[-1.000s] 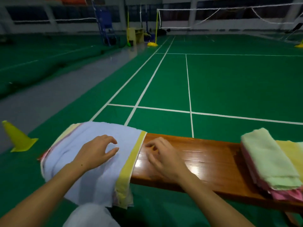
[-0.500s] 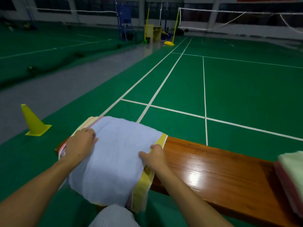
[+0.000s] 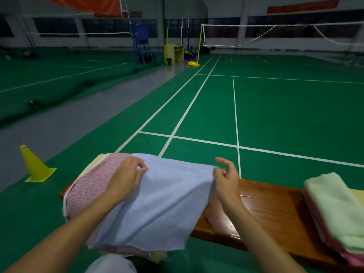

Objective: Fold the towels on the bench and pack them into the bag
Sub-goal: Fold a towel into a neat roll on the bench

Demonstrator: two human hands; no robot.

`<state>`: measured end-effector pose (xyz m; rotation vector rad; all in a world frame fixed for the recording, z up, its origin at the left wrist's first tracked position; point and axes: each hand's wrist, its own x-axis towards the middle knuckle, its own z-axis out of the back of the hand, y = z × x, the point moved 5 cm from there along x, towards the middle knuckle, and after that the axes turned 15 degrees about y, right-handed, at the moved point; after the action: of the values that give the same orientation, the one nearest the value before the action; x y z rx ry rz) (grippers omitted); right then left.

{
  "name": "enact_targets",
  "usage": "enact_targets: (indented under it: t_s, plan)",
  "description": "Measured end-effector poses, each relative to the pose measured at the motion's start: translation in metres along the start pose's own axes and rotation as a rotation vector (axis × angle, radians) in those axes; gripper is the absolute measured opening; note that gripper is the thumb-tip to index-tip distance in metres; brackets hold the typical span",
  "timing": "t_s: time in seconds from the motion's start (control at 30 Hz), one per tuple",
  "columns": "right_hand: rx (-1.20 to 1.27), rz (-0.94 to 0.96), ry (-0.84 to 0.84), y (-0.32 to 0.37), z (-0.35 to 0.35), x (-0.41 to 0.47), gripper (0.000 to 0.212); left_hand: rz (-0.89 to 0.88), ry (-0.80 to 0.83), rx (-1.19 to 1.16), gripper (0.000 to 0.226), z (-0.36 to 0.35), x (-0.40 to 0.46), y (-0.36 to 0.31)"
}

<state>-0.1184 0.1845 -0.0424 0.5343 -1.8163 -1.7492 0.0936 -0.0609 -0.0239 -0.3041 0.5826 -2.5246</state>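
A person's left hand (image 3: 126, 175) and right hand (image 3: 224, 177) each pinch a far corner of a pale blue towel (image 3: 157, 205), lifting it off a pink towel (image 3: 92, 186) at the left end of a wooden bench (image 3: 266, 209). Folded towels (image 3: 338, 211) sit stacked at the bench's right end. Beyond, a yellow cone (image 3: 34, 166) stands on the green court.

No text, label, brand or number could be read anywhere in the view. The orange banner (image 3: 88, 4) at 11 o'clock and the red banner (image 3: 301, 6) at 1 o'clock on the far wall were too dim and blurred to show any lettering.
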Motion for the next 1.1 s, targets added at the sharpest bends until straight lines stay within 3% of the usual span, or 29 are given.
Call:
enact_targets:
  t_s: [0.2, 0.3, 0.37, 0.47, 0.57, 0.8, 0.93, 1.03, 1.1]
  plan:
    - [-0.249, -0.024, -0.1, 0.002, 0.128, -0.021, 0.026, 0.016, 0.296, -0.208, 0.016, -0.1, 0.009, -0.09]
    - [-0.429, -0.097, -0.123, -0.026, 0.179, -0.039, 0.02, 0.004, 0.411, 0.003, 0.017, -0.166, 0.004, -0.113]
    - [-0.538, -0.144, -0.118, -0.046, 0.202, -0.053, 0.02, -0.058, 0.4, 0.182, 0.014, -0.191, 0.004, -0.13]
    - [-0.603, -0.174, -0.064, -0.064, 0.219, -0.066, 0.022, -0.09, 0.354, 0.162, 0.011, -0.197, 0.011, -0.145]
    - [-0.603, -0.212, -0.003, -0.07, 0.226, -0.07, 0.026, -0.087, 0.318, 0.142, 0.023, -0.192, 0.021, -0.145]
    - [-0.544, -0.281, 0.112, -0.071, 0.235, -0.066, 0.035, 0.113, 0.28, -0.213, 0.023, -0.179, 0.04, -0.134]
    - [-0.439, -0.373, 0.14, -0.075, 0.24, -0.067, 0.034, 0.218, 0.41, -0.495, 0.017, -0.176, 0.035, -0.13]
    - [-0.342, -0.401, 0.149, -0.068, 0.243, -0.068, 0.035, 0.185, 0.527, -0.626, 0.016, -0.167, 0.03, -0.142]
    - [-0.267, -0.377, 0.158, -0.057, 0.242, -0.069, 0.034, 0.187, 0.519, -0.72, 0.016, -0.156, 0.029, -0.15]
